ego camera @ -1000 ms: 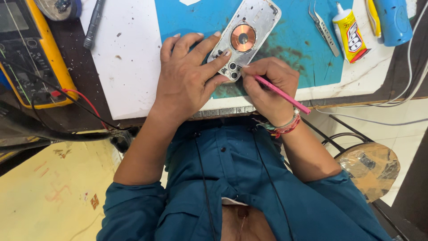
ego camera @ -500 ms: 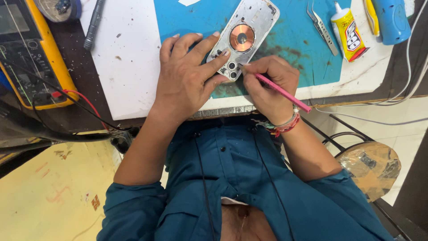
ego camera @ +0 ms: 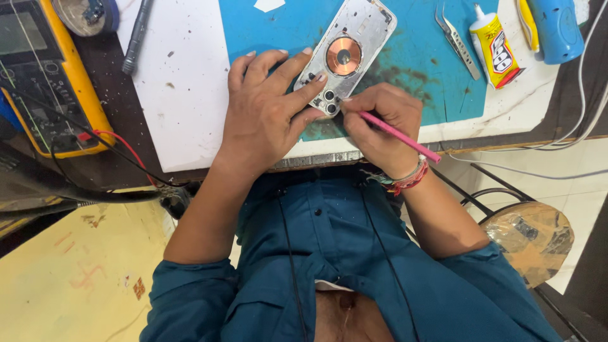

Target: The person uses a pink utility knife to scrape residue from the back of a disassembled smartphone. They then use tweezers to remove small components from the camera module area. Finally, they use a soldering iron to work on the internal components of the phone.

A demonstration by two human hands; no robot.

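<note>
Nearest the camera is the person's teal button-up shirt (ego camera: 342, 253), with both forearms reaching forward over the edge of the bench (ego camera: 190, 120).

The right hand (ego camera: 380, 126) is closed in a pen-style grip, its fingers together and clamped on a thin pink stick-like tool (ego camera: 399, 136). The tool's tip meets the lower corner of the opened silver phone back housing (ego camera: 351, 54), beside its cluster of round camera lenses (ego camera: 328, 101). A red and multicoloured thread band (ego camera: 408, 180) circles that wrist.

The left hand (ego camera: 266, 117) lies flat with its fingers spread apart, pressing down on the near end of the housing; the index fingertip touches the housing's left edge, and the thumb rests against the corner by the lenses. This hand clamps nothing.

The housing lies tilted on a blue work mat (ego camera: 418, 63), with a copper-coloured round coil (ego camera: 344, 56) at its middle. The mat sits on a white board (ego camera: 183, 82).

Farther right on the mat lie steel tweezers (ego camera: 456, 38), then a small yellow glue bottle with a white nozzle (ego camera: 494, 47) and a blue cylindrical device (ego camera: 557, 28). At far left rests a yellow-cased multimeter (ego camera: 44, 76) with red and black leads.
</note>
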